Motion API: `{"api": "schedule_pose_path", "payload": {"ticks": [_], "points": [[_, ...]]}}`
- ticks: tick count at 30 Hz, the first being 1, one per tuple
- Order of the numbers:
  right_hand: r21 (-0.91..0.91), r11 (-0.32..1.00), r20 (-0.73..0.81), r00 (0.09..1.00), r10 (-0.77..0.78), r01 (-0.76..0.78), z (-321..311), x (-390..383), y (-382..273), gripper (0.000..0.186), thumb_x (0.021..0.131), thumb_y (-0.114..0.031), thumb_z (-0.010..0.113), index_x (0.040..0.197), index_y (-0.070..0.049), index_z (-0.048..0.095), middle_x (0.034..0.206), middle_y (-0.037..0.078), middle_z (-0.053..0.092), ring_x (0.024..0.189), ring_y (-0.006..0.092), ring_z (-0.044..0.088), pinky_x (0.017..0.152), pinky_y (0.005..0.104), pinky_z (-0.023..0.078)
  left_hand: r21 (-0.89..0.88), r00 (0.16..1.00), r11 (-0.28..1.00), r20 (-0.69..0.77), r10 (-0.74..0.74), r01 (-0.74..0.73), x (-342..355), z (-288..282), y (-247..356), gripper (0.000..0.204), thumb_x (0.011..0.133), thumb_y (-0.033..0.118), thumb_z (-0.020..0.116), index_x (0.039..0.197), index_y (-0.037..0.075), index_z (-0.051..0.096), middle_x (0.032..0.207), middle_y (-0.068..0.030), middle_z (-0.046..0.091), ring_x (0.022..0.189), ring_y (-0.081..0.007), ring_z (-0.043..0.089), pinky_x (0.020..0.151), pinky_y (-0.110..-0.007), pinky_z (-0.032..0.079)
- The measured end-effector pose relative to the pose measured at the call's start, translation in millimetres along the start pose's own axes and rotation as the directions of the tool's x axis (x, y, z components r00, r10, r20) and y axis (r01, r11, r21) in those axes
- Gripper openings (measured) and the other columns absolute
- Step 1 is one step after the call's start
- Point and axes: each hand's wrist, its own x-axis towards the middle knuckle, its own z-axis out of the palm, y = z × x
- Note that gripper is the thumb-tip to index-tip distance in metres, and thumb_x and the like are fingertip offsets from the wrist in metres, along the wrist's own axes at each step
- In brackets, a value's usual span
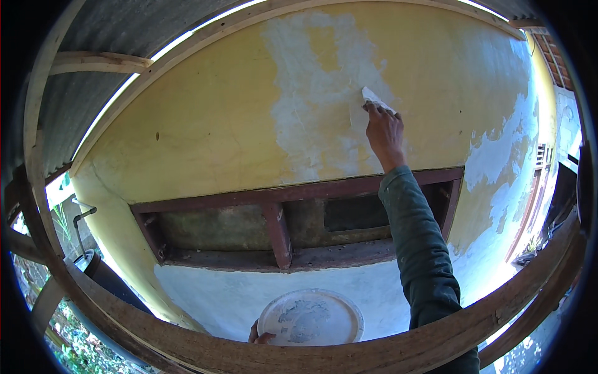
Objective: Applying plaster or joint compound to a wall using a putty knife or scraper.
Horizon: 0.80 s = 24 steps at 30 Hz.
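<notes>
My right hand point(385, 134) is raised against the yellow wall point(212, 137), its fingers closed on a whitish putty spreader point(376, 98). The spreader's edge lies at the right side of a pale, uneven patch of filler point(305, 93) smeared over the paint. Low in the middle, my left hand point(260, 336) grips the left rim of a round white lid point(339, 311). Grey-white residue marks the lid's face. Only the fingers of that hand show; a wooden beam in front hides the rest.
A curved-looking wooden beam point(286, 358) crosses close in front of me. Below the filler patch is a dark red wooden frame point(277, 237) with recessed openings. Corrugated roofing point(143, 31) hangs at upper left. A dark barrel point(115, 283) and a pipe stand at lower left.
</notes>
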Motion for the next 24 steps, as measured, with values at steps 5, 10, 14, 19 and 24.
{"api": "schedule_pose_path", "payload": {"ticks": [5,10,14,19,24], "points": [[0.055,0.979,-0.008,0.981,-0.194,0.194,2,-34,-16,0.032,0.088,-0.008,0.055,0.118,-0.013,0.066,0.108,0.009,0.074,0.100,0.0258,0.070,0.091,0.0442,0.047,-0.068,0.954,0.956,-0.080,-0.290,0.285,4,0,-14,0.054,0.078,0.007,0.073,0.130,0.004,0.058,0.135,-0.0190,0.056,0.117,-0.0301,0.061,0.087,-0.038,0.055],[0.124,0.963,0.135,0.958,-0.255,0.238,-12,-78,-6,0.036,0.088,-0.006,0.057,0.122,-0.014,0.064,0.115,0.008,0.072,0.104,0.0246,0.069,0.092,0.0442,0.045,0.205,0.812,0.791,0.257,0.524,-0.576,-4,24,9,0.027,0.082,0.011,0.066,0.108,0.012,0.066,0.140,-0.0222,0.051,0.119,-0.0342,0.060,0.094,-0.040,0.051],[0.151,0.913,0.145,0.905,-0.399,0.378,-29,-116,4,0.036,0.088,-0.005,0.057,0.121,-0.015,0.065,0.116,0.007,0.072,0.106,0.0233,0.069,0.090,0.0444,0.044,0.199,0.881,0.865,0.228,0.415,-0.460,-12,24,3,0.027,0.082,0.012,0.067,0.109,0.012,0.065,0.141,-0.0218,0.051,0.119,-0.0346,0.060,0.094,-0.039,0.051],[0.275,0.900,0.213,0.891,-0.401,0.339,-53,-85,1,0.038,0.087,-0.004,0.057,0.122,-0.016,0.065,0.116,0.006,0.073,0.107,0.0231,0.069,0.089,0.0454,0.045,0.191,0.862,0.845,0.209,0.462,-0.499,-12,11,-15,0.038,0.081,0.010,0.062,0.119,0.011,0.064,0.140,-0.0200,0.052,0.118,-0.0325,0.061,0.095,-0.039,0.051],[0.161,0.884,-0.055,0.898,-0.436,0.439,-15,-43,16,0.038,0.088,-0.004,0.058,0.121,-0.018,0.068,0.118,0.006,0.072,0.112,0.0232,0.066,0.099,0.0433,0.043,0.133,0.967,0.964,0.140,0.213,-0.231,-18,25,15,0.044,0.079,0.009,0.061,0.124,0.011,0.062,0.138,-0.0209,0.053,0.116,-0.0317,0.061,0.094,-0.038,0.051]]}}
